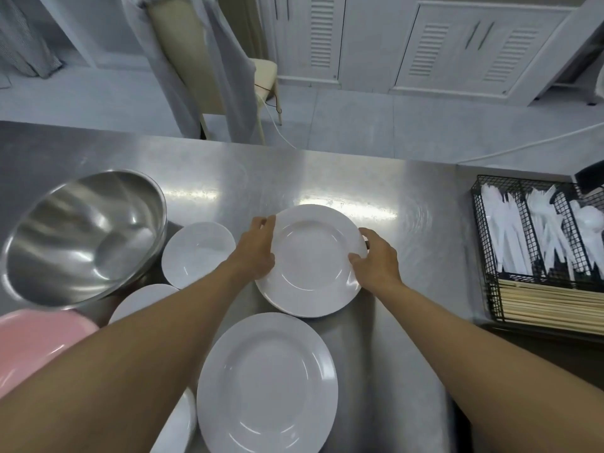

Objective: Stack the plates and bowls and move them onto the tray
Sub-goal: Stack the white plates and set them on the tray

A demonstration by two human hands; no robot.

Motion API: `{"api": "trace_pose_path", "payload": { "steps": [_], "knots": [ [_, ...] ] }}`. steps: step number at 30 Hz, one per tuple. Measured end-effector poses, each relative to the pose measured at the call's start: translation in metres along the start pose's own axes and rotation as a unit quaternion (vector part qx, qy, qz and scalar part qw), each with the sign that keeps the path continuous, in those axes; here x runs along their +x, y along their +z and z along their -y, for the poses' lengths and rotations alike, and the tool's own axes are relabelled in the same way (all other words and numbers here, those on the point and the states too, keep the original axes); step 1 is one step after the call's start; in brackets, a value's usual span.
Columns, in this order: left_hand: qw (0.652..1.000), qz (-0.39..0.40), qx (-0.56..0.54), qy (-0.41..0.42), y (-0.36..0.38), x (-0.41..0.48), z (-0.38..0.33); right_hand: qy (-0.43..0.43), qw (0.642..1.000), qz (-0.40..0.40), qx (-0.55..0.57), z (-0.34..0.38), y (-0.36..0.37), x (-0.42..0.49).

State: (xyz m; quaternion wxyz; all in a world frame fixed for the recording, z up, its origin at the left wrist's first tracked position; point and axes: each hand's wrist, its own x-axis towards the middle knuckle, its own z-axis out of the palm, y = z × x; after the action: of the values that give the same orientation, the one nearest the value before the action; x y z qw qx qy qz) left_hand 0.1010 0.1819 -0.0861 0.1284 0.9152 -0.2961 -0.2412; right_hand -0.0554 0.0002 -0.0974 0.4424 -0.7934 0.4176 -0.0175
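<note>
Gripping a far white plate [310, 259] by opposite rims: left hand [256, 253] and right hand [376, 256], both clamped on it, face up, round, no long axis. Steel table [408, 197] beneath; tiled floor, louvred cabinets beyond. Nearer the body: larger plate [266, 384]. Left of grip: white bowl [197, 253], steel bowl [81, 237].

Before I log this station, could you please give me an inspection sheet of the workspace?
Surface: steel table, glare patches, looks dry.
Job's things: far plate held at both rims; near plate flat; white bowl beside it; tray not identifiable.
Clutter: steel mixing bowl tilted; pink item; wire caddy holding white cutlery and chopsticks.
Hands: left hand and right hand grip the far plate.
Cables: white cord on the floor.
Surroundings: chair, louvred cabinets.
</note>
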Motion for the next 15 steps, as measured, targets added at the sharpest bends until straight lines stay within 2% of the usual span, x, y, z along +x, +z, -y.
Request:
{"api": "trace_pose_path", "payload": {
  "steps": [8, 15],
  "knots": [
    [1.0, -0.024, -0.017, 0.011, -0.009, -0.024, -0.022, -0.025, 0.999, -0.031, 0.012, 0.005, -0.026, -0.017],
    [0.999, -0.034, -0.014, -0.018, -0.011, -0.08, -0.011, -0.038, 0.999, 0.001, -0.018, 0.01, -0.018, -0.053]
  ]
}}
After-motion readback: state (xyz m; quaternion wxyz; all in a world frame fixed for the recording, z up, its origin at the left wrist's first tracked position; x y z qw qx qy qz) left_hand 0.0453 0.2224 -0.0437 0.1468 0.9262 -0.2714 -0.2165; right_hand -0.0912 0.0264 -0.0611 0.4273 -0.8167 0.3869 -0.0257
